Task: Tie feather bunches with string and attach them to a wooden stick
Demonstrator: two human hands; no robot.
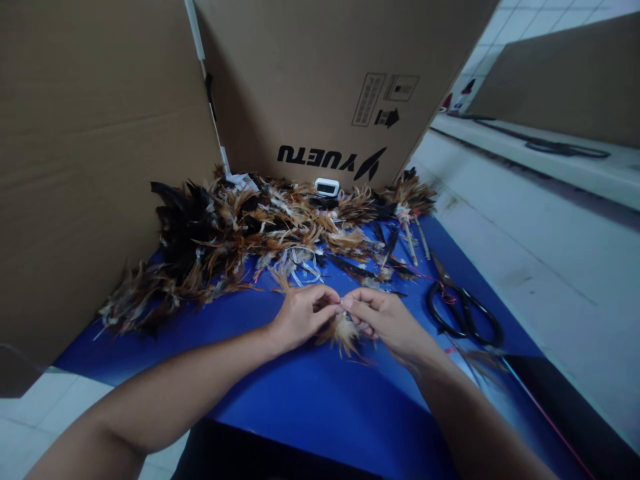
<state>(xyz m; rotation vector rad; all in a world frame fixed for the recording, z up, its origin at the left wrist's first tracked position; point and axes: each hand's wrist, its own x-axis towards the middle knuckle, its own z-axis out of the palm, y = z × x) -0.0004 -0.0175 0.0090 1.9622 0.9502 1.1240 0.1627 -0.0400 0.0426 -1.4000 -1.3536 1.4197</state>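
Fingertips (pixel 349 304) at splayed, pale-tan feathers (pixel 345 335)

The small feather bundle (pixel 344 335) is pale tan, with darker brown streaks and some whitish fluff toward its far end. Gathered narrow at that end, where it is pinched, it fans out toward the near side in loose, uneven tips, a little right of the scene's middle.

Blue tbl (pixel 290 400) | cardbd panels (pixel 285 80) | wht tiled flr (pixel 67 407) | wht ledge (pixel 610 177) | dim lt
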